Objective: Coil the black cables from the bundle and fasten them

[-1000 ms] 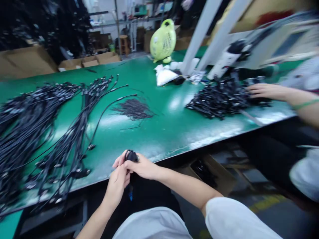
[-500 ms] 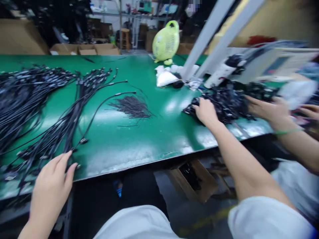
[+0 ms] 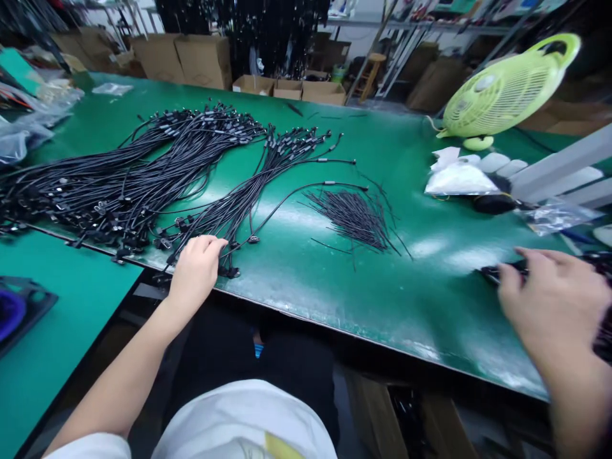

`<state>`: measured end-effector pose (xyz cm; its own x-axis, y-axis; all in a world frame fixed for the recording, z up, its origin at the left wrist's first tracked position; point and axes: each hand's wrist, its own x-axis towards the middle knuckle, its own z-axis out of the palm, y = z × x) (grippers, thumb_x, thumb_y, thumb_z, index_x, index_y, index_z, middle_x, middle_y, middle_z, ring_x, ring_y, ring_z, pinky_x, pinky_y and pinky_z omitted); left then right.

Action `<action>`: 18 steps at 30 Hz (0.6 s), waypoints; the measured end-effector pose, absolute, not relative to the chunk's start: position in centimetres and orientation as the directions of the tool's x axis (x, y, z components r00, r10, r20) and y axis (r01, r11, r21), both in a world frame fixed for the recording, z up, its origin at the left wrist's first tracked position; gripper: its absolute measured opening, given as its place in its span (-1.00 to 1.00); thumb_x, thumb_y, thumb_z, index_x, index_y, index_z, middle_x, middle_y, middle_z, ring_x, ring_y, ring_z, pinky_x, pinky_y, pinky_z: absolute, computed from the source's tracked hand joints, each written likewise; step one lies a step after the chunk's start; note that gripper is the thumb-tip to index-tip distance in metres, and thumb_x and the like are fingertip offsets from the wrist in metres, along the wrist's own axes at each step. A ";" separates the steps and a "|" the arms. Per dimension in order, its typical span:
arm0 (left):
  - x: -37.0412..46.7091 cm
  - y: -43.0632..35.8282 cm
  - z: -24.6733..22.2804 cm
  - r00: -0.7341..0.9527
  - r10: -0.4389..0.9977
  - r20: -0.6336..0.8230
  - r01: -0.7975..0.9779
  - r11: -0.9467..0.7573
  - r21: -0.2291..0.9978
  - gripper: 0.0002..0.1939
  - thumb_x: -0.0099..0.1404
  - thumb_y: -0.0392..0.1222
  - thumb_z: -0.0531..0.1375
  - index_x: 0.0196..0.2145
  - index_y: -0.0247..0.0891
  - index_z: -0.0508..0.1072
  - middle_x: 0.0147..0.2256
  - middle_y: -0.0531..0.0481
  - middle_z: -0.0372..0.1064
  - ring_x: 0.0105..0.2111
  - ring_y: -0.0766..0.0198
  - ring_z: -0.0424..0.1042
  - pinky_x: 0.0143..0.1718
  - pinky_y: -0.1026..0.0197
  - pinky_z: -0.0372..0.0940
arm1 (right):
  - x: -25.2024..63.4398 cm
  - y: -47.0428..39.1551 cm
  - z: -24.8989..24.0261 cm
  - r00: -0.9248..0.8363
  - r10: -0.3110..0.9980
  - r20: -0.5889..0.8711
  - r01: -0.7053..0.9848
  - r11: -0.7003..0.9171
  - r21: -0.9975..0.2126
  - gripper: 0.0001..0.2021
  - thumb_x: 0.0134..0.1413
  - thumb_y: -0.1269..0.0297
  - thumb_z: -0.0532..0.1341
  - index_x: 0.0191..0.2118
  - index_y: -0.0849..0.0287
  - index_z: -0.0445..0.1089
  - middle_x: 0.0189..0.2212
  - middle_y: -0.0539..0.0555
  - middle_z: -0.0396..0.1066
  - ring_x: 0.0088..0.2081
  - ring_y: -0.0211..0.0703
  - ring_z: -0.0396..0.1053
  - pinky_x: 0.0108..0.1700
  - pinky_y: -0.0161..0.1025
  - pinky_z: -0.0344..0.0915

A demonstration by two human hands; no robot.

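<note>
My left hand (image 3: 199,266) is closed over the near ends of a smaller bundle of black cables (image 3: 243,197), close to the table's front edge. Left of it spreads a larger pile of black cables (image 3: 157,166) with connectors at both ends. At the right, my right hand (image 3: 549,293) is blurred, with thumb and fingers around a dark piece (image 3: 500,273) on the table. Between the hands lies a heap of thin black strips (image 3: 354,217).
A green fan (image 3: 502,89) stands at the back right beside a white packet (image 3: 459,178) and grey posts (image 3: 568,159). Cardboard boxes (image 3: 203,60) line the far side. A purple item on a black tray (image 3: 36,306) lies at lower left.
The view has swung left, bringing the whole cable pile into sight and the other person's hands out of it. My left hand has closed further over the cable ends. My right hand remains at the right.
</note>
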<state>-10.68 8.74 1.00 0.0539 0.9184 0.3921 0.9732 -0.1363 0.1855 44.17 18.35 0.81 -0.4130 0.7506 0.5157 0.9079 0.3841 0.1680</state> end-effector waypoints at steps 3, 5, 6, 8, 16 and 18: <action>-11.6 9.4 1.0 0.093 0.895 0.436 0.991 -0.124 0.043 -0.73 0.37 -0.22 0.03 -0.19 -0.26 0.53 -0.10 -0.24 0.40 -0.03 -0.08 0.31 -0.01 -0.15 0.20 | 37.2 19.1 1.3 -0.387 0.745 0.544 0.911 0.398 0.103 -0.64 0.25 0.11 -0.01 -0.13 0.20 0.44 -0.21 0.30 0.43 -0.22 0.10 0.39 -0.22 -0.02 0.33; -11.6 9.6 0.7 0.168 0.905 0.392 0.979 -0.199 0.039 -0.77 0.34 -0.13 0.11 -0.27 -0.27 0.54 -0.07 -0.25 0.41 -0.02 -0.09 0.31 0.03 -0.17 0.18 | 31.6 19.3 1.4 -0.506 0.764 0.400 0.829 0.559 -0.021 -0.71 0.26 0.21 0.02 -0.14 0.20 0.44 -0.14 0.28 0.43 -0.16 0.06 0.40 -0.11 -0.05 0.35; -11.4 9.6 0.5 0.200 0.913 0.355 0.969 -0.238 0.066 -0.76 0.33 -0.11 0.13 -0.30 -0.28 0.54 -0.08 -0.24 0.42 -0.04 -0.07 0.32 0.03 -0.15 0.19 | 28.6 19.2 1.5 -0.559 0.745 0.365 0.779 0.622 -0.076 -0.71 0.26 0.23 0.01 -0.13 0.20 0.44 -0.12 0.26 0.42 -0.15 0.04 0.40 -0.09 -0.05 0.35; -10.9 9.4 0.4 0.203 0.931 0.302 0.953 -0.259 0.158 -0.76 0.35 -0.14 0.10 -0.33 -0.29 0.52 -0.14 -0.22 0.45 -0.10 -0.01 0.37 0.01 -0.08 0.22 | 22.7 19.0 1.5 -0.651 0.681 0.335 0.685 0.717 -0.127 -0.70 0.28 0.28 -0.01 -0.06 0.20 0.42 -0.09 0.25 0.42 -0.13 0.01 0.40 -0.06 -0.06 0.33; -12.4 5.3 5.2 -0.040 0.997 0.072 0.604 -0.033 0.796 -0.71 0.39 -0.01 0.01 -0.27 -0.20 0.44 -0.36 0.01 0.44 -0.36 0.24 0.42 -0.27 0.24 0.27 | 8.6 25.6 3.3 -0.765 0.593 0.251 0.628 0.773 0.089 -0.79 0.23 0.44 0.05 -0.18 0.23 0.43 -0.18 0.21 0.46 -0.14 -0.11 0.35 -0.06 -0.19 0.17; -13.9 4.3 5.7 -0.018 0.999 -0.048 0.562 0.050 0.826 -0.71 0.36 0.01 0.05 -0.36 -0.21 0.44 -0.45 0.04 0.42 -0.41 0.25 0.39 -0.32 0.25 0.26 | 9.9 28.4 6.1 -0.684 0.672 0.285 0.716 0.693 0.085 -0.73 0.27 0.41 -0.02 -0.35 0.28 0.40 -0.42 0.21 0.43 -0.31 -0.16 0.33 -0.20 -0.20 0.15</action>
<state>-13.92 4.32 5.75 -0.0183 0.9987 -0.0480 0.5616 0.0500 0.8259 9.87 28.44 6.11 -0.6838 0.6718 0.2849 0.7160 0.6929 0.0846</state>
